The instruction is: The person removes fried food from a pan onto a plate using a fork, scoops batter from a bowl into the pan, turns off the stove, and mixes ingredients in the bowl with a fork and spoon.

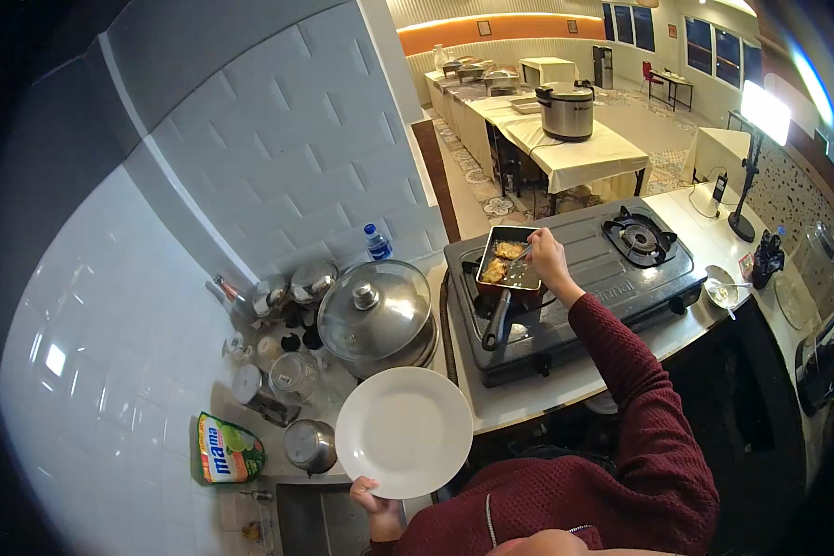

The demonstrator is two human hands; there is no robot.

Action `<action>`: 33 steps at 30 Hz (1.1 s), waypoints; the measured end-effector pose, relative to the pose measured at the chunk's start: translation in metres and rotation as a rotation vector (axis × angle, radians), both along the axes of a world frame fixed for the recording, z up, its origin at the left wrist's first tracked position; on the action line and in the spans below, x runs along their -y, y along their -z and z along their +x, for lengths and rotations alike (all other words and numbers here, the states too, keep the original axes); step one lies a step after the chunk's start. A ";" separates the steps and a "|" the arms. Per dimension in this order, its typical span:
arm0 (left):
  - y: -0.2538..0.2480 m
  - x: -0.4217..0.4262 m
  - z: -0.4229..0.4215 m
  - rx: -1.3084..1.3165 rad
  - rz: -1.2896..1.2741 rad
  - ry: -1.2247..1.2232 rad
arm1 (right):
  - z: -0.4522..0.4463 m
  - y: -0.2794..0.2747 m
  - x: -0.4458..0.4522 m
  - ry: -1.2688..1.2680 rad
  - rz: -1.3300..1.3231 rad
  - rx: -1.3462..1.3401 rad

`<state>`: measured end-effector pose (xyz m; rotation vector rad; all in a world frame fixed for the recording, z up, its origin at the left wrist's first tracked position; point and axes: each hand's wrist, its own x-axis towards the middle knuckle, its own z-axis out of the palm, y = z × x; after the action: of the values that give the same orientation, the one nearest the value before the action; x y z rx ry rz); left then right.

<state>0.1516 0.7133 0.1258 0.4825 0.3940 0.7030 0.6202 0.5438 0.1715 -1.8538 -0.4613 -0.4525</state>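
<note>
My left hand (374,501) grips the lower rim of a round white plate (404,431), with nothing on it. Over the stove, my right hand (549,259) is closed on a thin utensil (524,253) whose kind I cannot make out, its tip at the food. Golden-brown pieces of food (495,271) lie in oil in a small rectangular frying pan (511,284). The pan rests on the left burner, its black handle pointing toward me. The burner beneath is mostly hidden.
The grey two-burner stove (574,306) has a bare right burner (640,237). Left of it stand a large lidded pot (376,315), jars (292,373), a small metal pot (309,446) and a dish-soap pouch (229,450). A bowl (725,290) sits right; a sink (317,519) is below.
</note>
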 end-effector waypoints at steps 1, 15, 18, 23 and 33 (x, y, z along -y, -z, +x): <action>-0.005 0.003 0.002 0.008 0.002 -0.002 | 0.000 0.001 0.000 -0.001 0.004 0.002; -0.005 0.001 0.000 0.022 0.001 0.021 | -0.018 -0.018 0.004 -0.002 0.018 -0.086; -0.006 0.001 0.000 0.032 0.014 0.039 | -0.008 -0.008 0.006 0.004 0.042 -0.100; -0.014 0.005 0.003 -0.020 0.021 0.003 | -0.001 0.003 0.011 0.020 0.087 -0.194; -0.011 0.003 0.005 -0.066 0.035 0.000 | 0.004 0.024 0.034 -0.021 0.210 -0.445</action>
<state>0.1561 0.7108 0.1367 0.5393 0.4439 0.6962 0.6242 0.5094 0.1474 -1.6798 -0.1247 -0.0619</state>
